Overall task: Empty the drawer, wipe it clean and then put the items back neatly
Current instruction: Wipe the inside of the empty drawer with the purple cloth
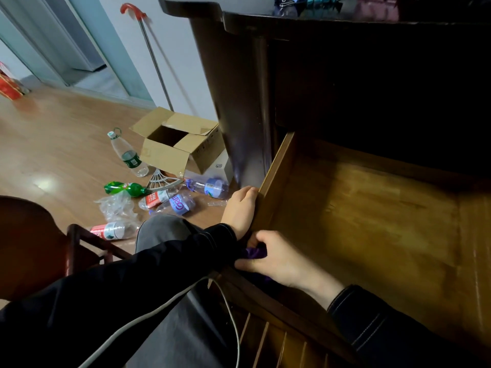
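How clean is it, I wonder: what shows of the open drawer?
The drawer, of grained yellow-brown wood, stands pulled out of a dark cabinet. No items show on its floor. The left hand grips its left wall's top edge; the right hand pinches a purple cloth at its near-left corner.

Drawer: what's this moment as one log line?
drawer: open, looks empty | left hand: grips its side | right hand: holds purple cloth

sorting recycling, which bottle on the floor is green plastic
The green bottle lying just left of the white fan; every other bottle there is clear plastic, with only a coloured label.
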Motion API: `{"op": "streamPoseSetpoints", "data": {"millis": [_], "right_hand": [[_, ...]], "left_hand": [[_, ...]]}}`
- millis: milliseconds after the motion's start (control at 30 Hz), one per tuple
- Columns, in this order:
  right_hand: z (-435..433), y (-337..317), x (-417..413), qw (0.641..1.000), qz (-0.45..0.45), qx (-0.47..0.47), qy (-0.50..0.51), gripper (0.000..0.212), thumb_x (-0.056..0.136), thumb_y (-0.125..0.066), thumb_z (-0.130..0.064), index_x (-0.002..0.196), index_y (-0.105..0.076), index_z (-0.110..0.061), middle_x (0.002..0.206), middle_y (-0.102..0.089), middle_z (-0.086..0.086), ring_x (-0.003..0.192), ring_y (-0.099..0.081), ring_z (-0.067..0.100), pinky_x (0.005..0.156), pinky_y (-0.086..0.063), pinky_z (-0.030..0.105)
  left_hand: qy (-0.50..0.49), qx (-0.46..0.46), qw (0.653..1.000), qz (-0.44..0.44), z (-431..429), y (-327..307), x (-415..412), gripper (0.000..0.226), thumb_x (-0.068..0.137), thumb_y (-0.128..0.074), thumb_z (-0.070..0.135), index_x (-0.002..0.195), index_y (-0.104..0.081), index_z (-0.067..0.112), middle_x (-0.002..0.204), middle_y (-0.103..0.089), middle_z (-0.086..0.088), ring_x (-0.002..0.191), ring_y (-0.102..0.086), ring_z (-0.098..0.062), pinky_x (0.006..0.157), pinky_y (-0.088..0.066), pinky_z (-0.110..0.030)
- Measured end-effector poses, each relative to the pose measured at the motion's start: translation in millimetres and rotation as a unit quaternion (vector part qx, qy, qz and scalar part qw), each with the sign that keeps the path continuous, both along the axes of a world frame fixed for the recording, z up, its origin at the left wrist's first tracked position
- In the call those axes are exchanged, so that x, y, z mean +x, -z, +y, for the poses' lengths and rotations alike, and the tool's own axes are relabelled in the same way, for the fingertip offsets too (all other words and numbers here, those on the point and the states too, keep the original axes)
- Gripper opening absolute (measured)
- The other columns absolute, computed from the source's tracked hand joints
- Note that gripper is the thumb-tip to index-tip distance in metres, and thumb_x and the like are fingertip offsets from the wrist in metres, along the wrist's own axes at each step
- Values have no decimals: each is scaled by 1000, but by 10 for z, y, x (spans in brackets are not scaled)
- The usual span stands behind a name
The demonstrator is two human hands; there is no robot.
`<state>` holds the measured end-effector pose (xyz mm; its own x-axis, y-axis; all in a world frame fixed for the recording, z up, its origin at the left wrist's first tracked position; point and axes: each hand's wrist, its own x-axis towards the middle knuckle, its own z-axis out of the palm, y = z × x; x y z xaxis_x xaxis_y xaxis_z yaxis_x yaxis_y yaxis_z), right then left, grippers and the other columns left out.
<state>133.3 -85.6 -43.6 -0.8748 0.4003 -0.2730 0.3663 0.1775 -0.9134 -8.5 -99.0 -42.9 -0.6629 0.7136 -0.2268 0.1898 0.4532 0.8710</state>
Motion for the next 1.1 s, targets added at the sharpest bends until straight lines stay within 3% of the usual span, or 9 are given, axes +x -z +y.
{"op": "streamPoseSetpoints", "data": {"millis": [133, 233, 333, 400, 567, 733, 867, 1000, 1100], "right_hand": [[8, 91, -1, 999, -31, 33, -15, 34, 77, -86, -29, 82, -54, -19, 88, -66, -2, 82, -60, 13, 75, -49, 33], [-13, 187, -37, 987, -94, 127, -13, 35, 79, -84, -36, 97, -58, -20, 106, -66, 0, 98, -62, 20, 83, -52, 38], [-23, 286, -85, 952, -149, 262, -49, 34, 89, -74, -37, 116, -59, -23, 118, -67, -1, 108, -66, 23, 90, -54, 38], [0, 322, -125, 921, -171, 345, -60, 29, 93, -68, -32, 119, -56, -25, 119, -65, 1, 107, -67, 25, 86, -54, 37], [181, 344, -244, 874, -212, 437, 11, 47, 92, -69, -30, 133, -48, -21, 130, -51, 6, 111, -60, 29, 82, -53, 38], [384, 358, -306, 869, -244, 420, 90, 49, 93, -69, -31, 136, -46, -21, 132, -51, 6, 116, -58, 28, 83, -54, 37], [309, 342, -347, 861, -252, 442, 14, 33, 97, -61, -24, 127, -51, -19, 129, -54, 9, 112, -61, 30, 84, -52, 38], [114, 309, -253, 907, -235, 341, -71, 31, 91, -69, -36, 115, -57, -21, 116, -64, 6, 106, -65, 28, 81, -50, 35], [21, 349, -121, 965, -188, 171, -69, 34, 86, -77, -33, 109, -56, -19, 106, -60, 2, 91, -59, 21, 75, -49, 32]], "left_hand": [[3, 2, 1000, 2, -13, -5, 10, 31, 106, -35, 33, 83, -56, 37, 113, -62, -6, 107, -58, -21, 102, -46, -39], [7, -5, 1000, 4, -5, 35, -17, 22, 106, -34, 35, 102, -55, 33, 115, -56, -1, 106, -53, -16, 96, -40, -29], [8, -6, 1000, 2, 0, 51, -27, 24, 107, -34, 35, 96, -55, 34, 112, -54, 1, 98, -53, -11, 91, -35, -26], [11, -1, 1000, 3, -4, 46, -35, 30, 106, -34, 33, 85, -54, 39, 110, -57, 0, 94, -53, -9, 90, -36, -26], [18, -2, 1000, 11, 0, 73, -58, 22, 107, -35, 31, 100, -55, 32, 111, -56, 0, 102, -51, -15, 91, -34, -25], [17, -13, 1000, 18, 0, 89, -68, 23, 107, -34, 32, 111, -56, 28, 114, -53, 2, 105, -48, -13, 93, -29, -23], [22, -4, 999, 32, 4, 80, -63, 25, 106, -34, 30, 106, -59, 26, 115, -58, -2, 105, -52, -16, 92, -33, -24], [18, 4, 999, 40, 3, 85, -60, 25, 106, -34, 30, 100, -58, 28, 110, -58, -1, 90, -54, -5, 89, -34, -23], [23, -2, 999, 40, 9, 82, -58, 26, 106, -32, 33, 96, -56, 30, 105, -58, 0, 90, -53, -8, 88, -35, -25]]}}
